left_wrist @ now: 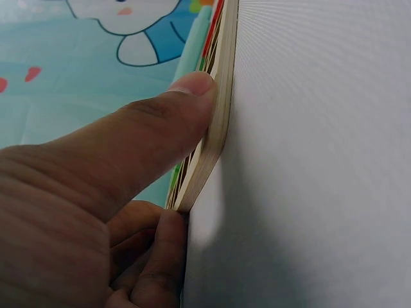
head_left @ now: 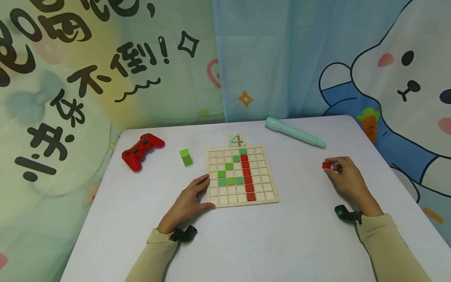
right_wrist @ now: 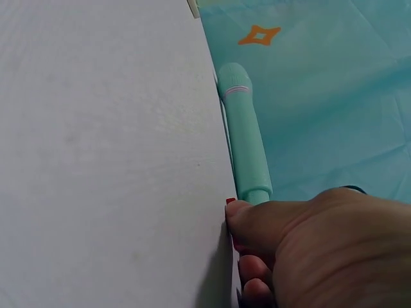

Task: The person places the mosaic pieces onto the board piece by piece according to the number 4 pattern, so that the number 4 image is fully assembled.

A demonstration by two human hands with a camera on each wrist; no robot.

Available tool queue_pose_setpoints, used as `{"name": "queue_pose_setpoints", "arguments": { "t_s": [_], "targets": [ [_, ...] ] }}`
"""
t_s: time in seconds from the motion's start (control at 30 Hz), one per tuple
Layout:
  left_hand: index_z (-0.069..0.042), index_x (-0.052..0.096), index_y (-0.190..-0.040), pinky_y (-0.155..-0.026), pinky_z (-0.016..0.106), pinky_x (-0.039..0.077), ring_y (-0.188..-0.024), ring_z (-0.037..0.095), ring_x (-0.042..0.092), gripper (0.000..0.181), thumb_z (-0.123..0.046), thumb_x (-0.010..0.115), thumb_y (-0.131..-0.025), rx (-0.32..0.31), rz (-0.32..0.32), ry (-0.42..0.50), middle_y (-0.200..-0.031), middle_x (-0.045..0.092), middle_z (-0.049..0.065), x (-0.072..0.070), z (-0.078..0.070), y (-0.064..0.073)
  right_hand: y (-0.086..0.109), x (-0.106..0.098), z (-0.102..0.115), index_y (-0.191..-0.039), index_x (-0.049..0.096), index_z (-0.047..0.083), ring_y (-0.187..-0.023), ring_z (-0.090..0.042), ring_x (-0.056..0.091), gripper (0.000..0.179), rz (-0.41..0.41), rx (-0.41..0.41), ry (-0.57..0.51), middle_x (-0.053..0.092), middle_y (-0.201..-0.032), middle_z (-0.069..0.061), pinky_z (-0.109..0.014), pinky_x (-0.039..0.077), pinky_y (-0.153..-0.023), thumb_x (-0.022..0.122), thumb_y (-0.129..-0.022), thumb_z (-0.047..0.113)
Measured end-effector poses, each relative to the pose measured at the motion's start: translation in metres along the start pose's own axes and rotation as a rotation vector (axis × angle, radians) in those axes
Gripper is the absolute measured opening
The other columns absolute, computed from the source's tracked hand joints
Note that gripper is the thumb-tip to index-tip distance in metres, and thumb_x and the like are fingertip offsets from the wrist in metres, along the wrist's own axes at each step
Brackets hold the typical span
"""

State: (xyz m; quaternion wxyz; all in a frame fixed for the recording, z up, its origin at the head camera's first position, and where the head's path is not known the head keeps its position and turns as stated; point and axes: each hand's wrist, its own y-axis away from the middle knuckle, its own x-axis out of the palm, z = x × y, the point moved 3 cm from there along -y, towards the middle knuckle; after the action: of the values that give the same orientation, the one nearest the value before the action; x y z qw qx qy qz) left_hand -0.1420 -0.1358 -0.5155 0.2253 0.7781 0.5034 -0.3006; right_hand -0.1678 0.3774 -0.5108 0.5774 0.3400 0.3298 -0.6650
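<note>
A square wooden grid board [head_left: 229,205] lies mid-table. On it stand a column of red blocks [head_left: 247,172] and several green blocks [head_left: 229,166] in two shades to their left. My left hand [head_left: 188,201] holds the board's near left corner, thumb at the near edge and fingers along the left side. The thumb [left_wrist: 173,106] overlaps the board's edge in the left wrist view. Well to the right of the board, my right hand [head_left: 347,176] pinches a small red block [head_left: 326,165] between thumb and fingers. In the right wrist view the hand mostly hides that block [right_wrist: 230,201].
Behind the board sits a small pattern card [head_left: 237,140]. A mint-green microphone [head_left: 296,132] lies near the far edge. At left are a red game controller [head_left: 142,150] and a small green block stack [head_left: 186,157]. A printed curtain [head_left: 253,58] hangs behind the table.
</note>
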Motion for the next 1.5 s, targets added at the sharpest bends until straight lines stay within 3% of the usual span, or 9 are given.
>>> {"name": "queue_pose_setpoints", "arguments": {
  "t_s": [0.17, 0.4, 0.53, 0.87, 1.17, 1.37, 1.5],
  "targets": [
    [-0.003, 0.044, -0.161, -0.128, 0.052, 0.039, -0.162, 0.032, 0.036, 0.094, -0.023, 0.093, -0.083, 0.015, -0.016, -0.004, -0.173, 0.040, 0.007, 0.000, 0.000, 0.000, -0.002, -0.001, 0.003, -0.135, 0.061, -0.007, -0.108, -0.047, 0.055, 0.034, -0.007, -0.033, 0.016, 0.050, -0.133, -0.032, -0.059, 0.053, -0.088, 0.064, -0.107, 0.012],
    [-0.004, 0.043, -0.162, -0.129, 0.051, 0.038, -0.162, 0.030, 0.035, 0.095, -0.024, 0.093, -0.084, 0.003, -0.004, 0.004, -0.174, 0.038, 0.006, 0.001, 0.001, 0.000, 0.001, -0.007, 0.004, -0.133, 0.058, -0.010, -0.105, -0.045, 0.055, 0.037, 0.029, 0.003, 0.055, 0.051, -0.128, -0.032, -0.059, 0.055, -0.087, 0.064, -0.106, 0.014],
    [-0.004, 0.043, -0.162, -0.129, 0.051, 0.038, -0.162, 0.030, 0.036, 0.095, -0.024, 0.094, -0.083, 0.008, -0.009, 0.001, -0.173, 0.039, 0.005, 0.000, -0.001, 0.000, 0.004, -0.013, 0.014, -0.133, 0.057, -0.011, -0.105, -0.045, 0.056, 0.038, 0.048, -0.025, 0.069, 0.050, -0.127, -0.032, -0.058, 0.057, -0.085, 0.065, -0.106, 0.014],
    [-0.004, 0.043, -0.162, -0.129, 0.050, 0.037, -0.162, 0.030, 0.036, 0.095, -0.023, 0.093, -0.084, 0.011, -0.006, 0.001, -0.173, 0.039, 0.006, -0.001, -0.002, 0.000, 0.011, -0.009, 0.090, -0.128, 0.064, -0.005, -0.106, -0.040, 0.061, 0.031, 0.126, -0.257, 0.097, 0.053, -0.126, -0.026, -0.045, 0.061, -0.081, 0.071, -0.100, 0.005],
    [-0.005, 0.043, -0.162, -0.129, 0.050, 0.038, -0.162, 0.029, 0.037, 0.096, -0.025, 0.093, -0.083, 0.024, -0.011, -0.008, -0.173, 0.039, 0.006, -0.001, -0.001, 0.000, 0.016, 0.020, 0.153, -0.125, 0.070, -0.001, -0.102, -0.026, 0.066, 0.026, 0.170, -0.515, 0.094, 0.061, -0.119, -0.016, -0.035, 0.060, -0.078, 0.073, -0.099, 0.003],
    [-0.004, 0.043, -0.162, -0.128, 0.050, 0.039, -0.162, 0.030, 0.037, 0.095, -0.024, 0.093, -0.083, 0.029, -0.014, -0.009, -0.173, 0.039, 0.007, -0.001, 0.000, -0.001, 0.015, 0.047, 0.183, -0.123, 0.071, -0.001, -0.099, -0.021, 0.064, 0.025, 0.299, -0.560, 0.101, 0.061, -0.120, -0.015, -0.030, 0.058, -0.076, 0.074, -0.099, 0.005],
    [-0.004, 0.044, -0.161, -0.128, 0.051, 0.039, -0.161, 0.030, 0.037, 0.095, -0.024, 0.093, -0.083, 0.031, -0.012, 0.005, -0.173, 0.039, 0.007, -0.002, 0.000, -0.001, 0.010, 0.063, 0.192, -0.123, 0.071, -0.001, -0.094, -0.016, 0.061, 0.027, 0.396, -0.533, 0.112, 0.063, -0.119, -0.013, -0.029, 0.056, -0.078, 0.076, -0.098, 0.008]
  ]
}}
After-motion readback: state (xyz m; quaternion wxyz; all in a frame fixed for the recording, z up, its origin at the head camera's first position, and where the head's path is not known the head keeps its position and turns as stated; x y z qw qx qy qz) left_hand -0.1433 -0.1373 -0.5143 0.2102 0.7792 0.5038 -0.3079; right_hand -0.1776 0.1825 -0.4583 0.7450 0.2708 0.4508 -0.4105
